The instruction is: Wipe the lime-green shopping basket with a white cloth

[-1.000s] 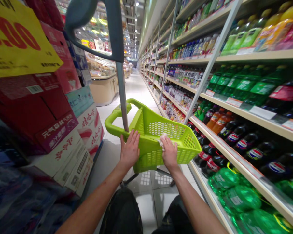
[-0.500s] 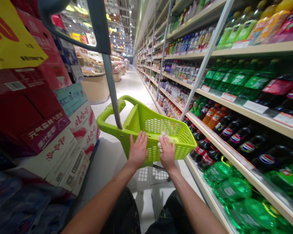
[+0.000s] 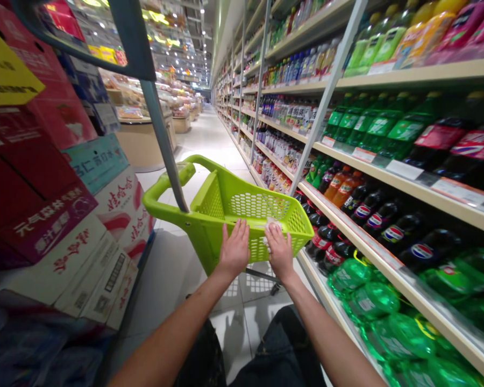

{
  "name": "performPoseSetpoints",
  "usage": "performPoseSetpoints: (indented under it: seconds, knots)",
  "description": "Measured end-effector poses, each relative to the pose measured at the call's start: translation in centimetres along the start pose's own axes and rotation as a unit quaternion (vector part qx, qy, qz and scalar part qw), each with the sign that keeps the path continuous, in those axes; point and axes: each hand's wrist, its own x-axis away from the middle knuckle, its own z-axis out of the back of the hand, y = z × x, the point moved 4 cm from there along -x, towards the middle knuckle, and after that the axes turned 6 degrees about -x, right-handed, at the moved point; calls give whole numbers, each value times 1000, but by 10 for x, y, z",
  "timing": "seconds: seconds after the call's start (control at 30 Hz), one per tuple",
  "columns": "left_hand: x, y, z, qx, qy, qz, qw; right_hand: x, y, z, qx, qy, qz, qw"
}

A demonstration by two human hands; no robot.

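A lime-green plastic basket (image 3: 201, 228) with perforated walls stands before me on a shopping trolley, and nothing shows inside it. My left hand (image 3: 234, 248) lies with straight fingers against the near side, just under the rim. To its right, my right hand (image 3: 281, 253) presses a crumpled white tissue (image 3: 268, 232) to the same near wall and rim. Part of the tissue is hidden beneath the fingers. From the basket's left end a grey metal pole (image 3: 161, 142) rises to a dark handle (image 3: 135, 45).
Shelves (image 3: 403, 166) of bottled drinks line the right side, with green bottles (image 3: 371, 301) low down. Stacked drink cartons (image 3: 44, 183) stand close on the left. A tiled aisle (image 3: 207, 129) runs ahead past a display counter (image 3: 141, 142).
Both hands have slid slightly right along the basket's near side, the tissue moving with the right hand. The whole view has shifted a little, so basket and shelves sit further left.
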Motion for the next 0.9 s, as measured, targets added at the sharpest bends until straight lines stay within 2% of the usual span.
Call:
performPoseSetpoints:
  seconds: [0.07,0.17,0.23,0.37,0.43,0.5,0.6,0.67,0.73,0.83,0.9]
  knots:
    - [-1,2,-4,-1,-3,-4,1000,3,16,4,17,4,-20,1000]
    - [0,2,-7,1,-6,-6,1000,9,49,15,51,28,-101,993]
    - [-2,7,-8,4,-10,-5,1000,11,57,18,60,40,-126,989]
    - [-7,20,-12,12,-22,-20,999,10,39,8,40,17,-45,998]
    - [-7,22,-14,10,-23,-26,999,12,44,7,37,8,-27,999]
    - [-6,22,-16,7,-25,-31,999,17,66,13,50,14,-67,996]
    - [-4,20,-18,11,-29,-28,999,27,105,24,73,27,-167,983]
    - [-4,21,-19,14,-29,-23,999,32,114,25,68,39,-194,978]
    - [-4,23,-20,14,-28,-19,999,32,105,21,42,54,-162,984]
    - [-5,22,-20,8,-23,-19,1000,30,86,14,-2,70,-78,995]
    - [-5,21,-20,4,-25,-23,999,30,87,13,-16,83,-63,994]
